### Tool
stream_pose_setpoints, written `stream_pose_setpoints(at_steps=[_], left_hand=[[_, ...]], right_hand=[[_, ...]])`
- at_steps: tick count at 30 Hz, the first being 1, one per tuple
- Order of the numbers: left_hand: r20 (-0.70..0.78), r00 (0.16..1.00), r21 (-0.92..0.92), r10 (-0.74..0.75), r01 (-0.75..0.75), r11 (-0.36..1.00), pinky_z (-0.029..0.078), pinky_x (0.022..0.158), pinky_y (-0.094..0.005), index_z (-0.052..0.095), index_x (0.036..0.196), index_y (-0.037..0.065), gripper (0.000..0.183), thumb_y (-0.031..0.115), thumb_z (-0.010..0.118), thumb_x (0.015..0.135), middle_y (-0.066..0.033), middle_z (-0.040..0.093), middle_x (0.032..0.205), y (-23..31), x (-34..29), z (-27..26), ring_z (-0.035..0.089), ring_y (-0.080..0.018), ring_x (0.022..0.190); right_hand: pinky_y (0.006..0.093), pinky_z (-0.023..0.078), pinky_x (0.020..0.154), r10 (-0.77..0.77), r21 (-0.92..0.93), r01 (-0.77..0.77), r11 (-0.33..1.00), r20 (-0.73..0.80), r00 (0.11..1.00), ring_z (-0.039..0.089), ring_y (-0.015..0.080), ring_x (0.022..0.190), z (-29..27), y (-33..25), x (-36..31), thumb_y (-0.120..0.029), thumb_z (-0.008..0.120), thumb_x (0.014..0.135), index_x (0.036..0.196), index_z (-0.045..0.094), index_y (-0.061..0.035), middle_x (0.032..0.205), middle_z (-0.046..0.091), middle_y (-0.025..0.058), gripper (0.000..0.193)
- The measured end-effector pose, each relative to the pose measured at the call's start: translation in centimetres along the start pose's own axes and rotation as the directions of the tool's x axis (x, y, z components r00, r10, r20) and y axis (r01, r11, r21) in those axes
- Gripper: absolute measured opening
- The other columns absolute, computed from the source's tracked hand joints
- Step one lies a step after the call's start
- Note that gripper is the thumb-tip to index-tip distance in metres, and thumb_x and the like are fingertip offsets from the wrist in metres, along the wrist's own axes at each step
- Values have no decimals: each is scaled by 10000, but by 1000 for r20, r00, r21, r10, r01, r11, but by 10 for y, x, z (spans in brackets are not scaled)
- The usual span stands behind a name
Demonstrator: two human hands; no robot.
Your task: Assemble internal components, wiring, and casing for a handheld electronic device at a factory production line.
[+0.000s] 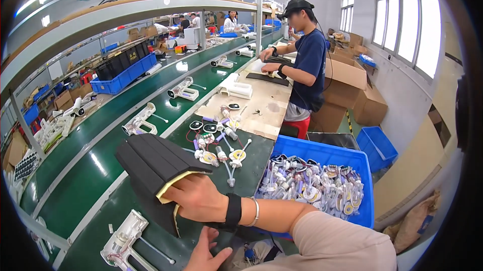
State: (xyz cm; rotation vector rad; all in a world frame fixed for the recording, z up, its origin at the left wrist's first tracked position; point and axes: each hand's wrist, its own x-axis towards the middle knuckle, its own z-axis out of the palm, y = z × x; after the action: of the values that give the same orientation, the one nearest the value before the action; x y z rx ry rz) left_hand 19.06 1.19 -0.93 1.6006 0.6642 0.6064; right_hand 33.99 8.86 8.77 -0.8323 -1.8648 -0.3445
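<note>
Closest to me, the left hand [205, 252] sits at the lower edge, thumb spread from its fingers, holding nothing I can see. To its left lies a glossy white shell [133, 223], hollow and gun-shaped. The right hand [201, 199] curls its fingers inside the folded black foam sheet [156, 158]; the fingertips are hidden, so I can't tell whether they pinch. The foam is over the dark green bench [251, 175], matt and ribbed outside, with a pale yellow edge. I judge the step in hand as handling this sheet; the next move calls for an even grip, as it looks soft enough to crease. Beyond are clear plastic parts [237, 155], a smooth blue bin [368, 195] heaped with similar pieces, then a co-worker [308, 62].
</note>
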Motion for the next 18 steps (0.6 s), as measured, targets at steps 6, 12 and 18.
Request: stream_pose_setpoints(at_steps=[6, 12, 18], left_hand=[[-301, 909, -91, 288, -328, 940, 358, 1013, -429, 55, 1482, 72, 715, 183, 515, 946, -146, 267, 1484, 0, 10, -21, 339, -305, 1338], [-683, 651, -106, 331, -537, 837, 309, 1061, -377, 266, 1413, -20, 530, 286, 397, 1000, -163, 366, 1433, 9, 1, -22, 365, -297, 1310], [-767, 633, -534, 100, -718, 446, 358, 1033, -421, 413, 1332, -19, 498, 283, 472, 941, -161, 415, 1407, 36, -11, -31, 443, -322, 1244]], right_hand=[[395, 485, 740, 42, -55, -38, 998, 57, 997, 618, 286, 874, -5, 5, -19, -88, 617, 684, 998, 641, -134, 944, 631, 91, 318], [456, 456, 855, 241, -159, -211, 964, 200, 950, 596, 343, 971, -7, -8, -55, -101, 611, 681, 1004, 676, -121, 1023, 633, 124, 330], [433, 248, 1105, 141, 337, -637, 693, 804, 578, 303, 377, 1342, -4, -22, -77, -461, 737, 732, 1374, 333, 24, 1412, 346, 237, 900]])
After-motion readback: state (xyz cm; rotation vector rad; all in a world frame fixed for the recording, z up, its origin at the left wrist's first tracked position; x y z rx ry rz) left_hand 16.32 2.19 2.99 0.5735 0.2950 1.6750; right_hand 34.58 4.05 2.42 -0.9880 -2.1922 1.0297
